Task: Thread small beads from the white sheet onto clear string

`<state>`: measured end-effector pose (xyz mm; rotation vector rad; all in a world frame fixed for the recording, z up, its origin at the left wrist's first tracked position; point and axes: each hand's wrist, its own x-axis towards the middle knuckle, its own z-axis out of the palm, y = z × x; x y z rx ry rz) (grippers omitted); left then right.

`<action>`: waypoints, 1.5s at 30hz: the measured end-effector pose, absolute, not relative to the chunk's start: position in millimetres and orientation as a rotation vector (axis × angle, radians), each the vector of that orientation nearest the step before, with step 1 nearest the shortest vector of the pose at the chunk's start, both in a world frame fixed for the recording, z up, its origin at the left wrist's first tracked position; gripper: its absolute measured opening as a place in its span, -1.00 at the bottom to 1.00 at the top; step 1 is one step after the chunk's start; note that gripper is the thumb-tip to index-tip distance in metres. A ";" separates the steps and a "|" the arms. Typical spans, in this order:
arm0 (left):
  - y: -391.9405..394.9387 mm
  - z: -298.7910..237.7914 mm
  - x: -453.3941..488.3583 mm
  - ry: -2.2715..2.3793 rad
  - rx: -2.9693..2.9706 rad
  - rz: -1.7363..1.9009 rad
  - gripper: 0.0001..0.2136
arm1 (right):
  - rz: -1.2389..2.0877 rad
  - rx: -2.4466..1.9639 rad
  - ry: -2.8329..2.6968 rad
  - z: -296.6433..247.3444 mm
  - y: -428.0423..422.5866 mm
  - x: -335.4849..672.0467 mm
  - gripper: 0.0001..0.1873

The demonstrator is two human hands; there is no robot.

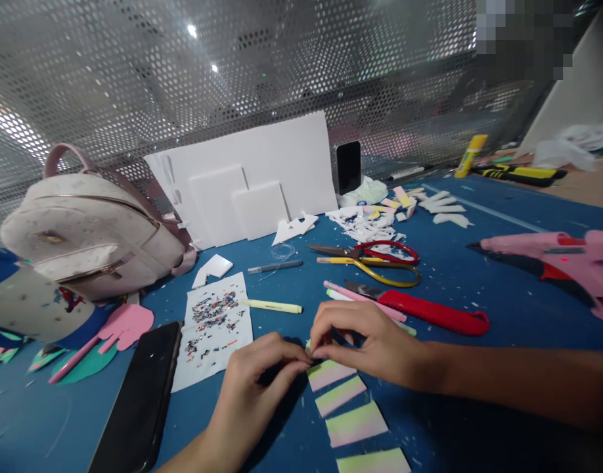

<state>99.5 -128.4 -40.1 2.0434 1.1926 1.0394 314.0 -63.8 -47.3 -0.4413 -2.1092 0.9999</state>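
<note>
Several pale green-to-pink strips (357, 424) lie in a column on the blue table, running toward me. My left hand (255, 381) is closed in a pinch at the column's far end. From the other side my right hand (363, 338) is also pinched, its fingertips almost meeting the left ones. A bit of green strip edge shows by the fingertips, but whatever they hold is too small and covered to make out. Left of my hands is a white sheet (180, 374) with many tiny coloured gems, and a yellow pen (276, 306) touches its edge.
Red-handled scissors (393, 251), a red cutter (434, 312) and pens lie beyond my hands. A pink glue gun (542, 246) is at right, a black phone (136, 401) at left. White boards (296, 144), paper scraps (368, 225) and a backpack (89, 223) stand behind.
</note>
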 end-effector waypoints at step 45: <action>-117.0 -18.8 79.5 1.067 2.378 0.868 -0.85 | 0.774 -0.400 -2.284 -46.0 -64.4 313.1 -0.78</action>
